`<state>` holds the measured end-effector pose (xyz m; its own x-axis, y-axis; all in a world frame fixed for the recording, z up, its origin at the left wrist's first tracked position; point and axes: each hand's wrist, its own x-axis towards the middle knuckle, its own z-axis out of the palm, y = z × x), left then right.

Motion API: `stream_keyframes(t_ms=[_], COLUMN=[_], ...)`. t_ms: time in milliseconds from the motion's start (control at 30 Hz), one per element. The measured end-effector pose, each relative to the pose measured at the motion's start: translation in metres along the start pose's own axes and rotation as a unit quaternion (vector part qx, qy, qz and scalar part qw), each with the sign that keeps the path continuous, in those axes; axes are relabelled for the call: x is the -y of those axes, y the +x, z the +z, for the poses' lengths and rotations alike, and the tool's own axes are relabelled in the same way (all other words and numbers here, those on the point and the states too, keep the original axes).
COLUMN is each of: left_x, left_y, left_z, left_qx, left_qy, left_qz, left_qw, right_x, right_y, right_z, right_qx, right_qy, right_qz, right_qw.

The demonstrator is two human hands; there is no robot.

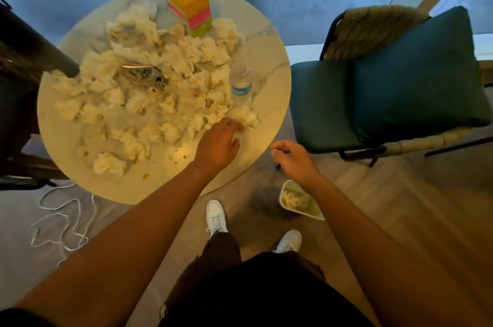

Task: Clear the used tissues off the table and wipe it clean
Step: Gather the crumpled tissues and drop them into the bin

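Round marble-look table (269, 65) fills the upper left of the frame – most of its top is covered by crumpled used tissues (149, 92), spread from the far rim down to the near edge, with small brown stains on the bare patches at lower centre

Your left hand (217, 144) reaches over the near right part of the table, palm down, fingers loosely extended; the fingertips (236, 125) touch or nearly touch one crumpled tissue (245, 116) lying just below the water bottle (240, 86). Grip not closed on it – motion blur makes actual contact hard to confirm

Your right hand (292, 157) hangs off the table's right edge, above the floor, fingers loosely curled, holding nothing that shows

Small bin (286, 189) stands on the floor at lower centre-right, under your right wrist, already containing some tissues

Other items: yellow, pink and green tissue box (188, 1) upright at the table's far edge; a glossy wrapper (141, 73) among the tissues, left of centre; teal cushioned chair (386, 92) at the right; white cable (61, 220) looped on the floor, lower left
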<state>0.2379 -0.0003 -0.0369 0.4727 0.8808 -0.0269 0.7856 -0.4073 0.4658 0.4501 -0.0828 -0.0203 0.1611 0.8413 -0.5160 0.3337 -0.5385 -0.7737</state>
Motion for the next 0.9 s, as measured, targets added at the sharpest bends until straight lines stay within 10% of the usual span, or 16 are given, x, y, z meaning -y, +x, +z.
stream_keyframes(t_ms=[467, 900], left_x=[0.035, 0.041], left_y=[0.07, 0.024], left_z=[0.004, -0.043], left_qx=[0.098, 0.102], left_qy=[0.102, -0.291], left_qz=[0.181, 0.072], left_qw=[0.973, 0.949], right_x=[0.029, 0.075], right_y=[0.001, 0.024], right_z=[0.064, 0.122], right_qx=[-0.213, -0.205], right_qy=[0.122, 0.34], right_qz=[0.083, 0.059], right_qw=[0.966, 0.916])
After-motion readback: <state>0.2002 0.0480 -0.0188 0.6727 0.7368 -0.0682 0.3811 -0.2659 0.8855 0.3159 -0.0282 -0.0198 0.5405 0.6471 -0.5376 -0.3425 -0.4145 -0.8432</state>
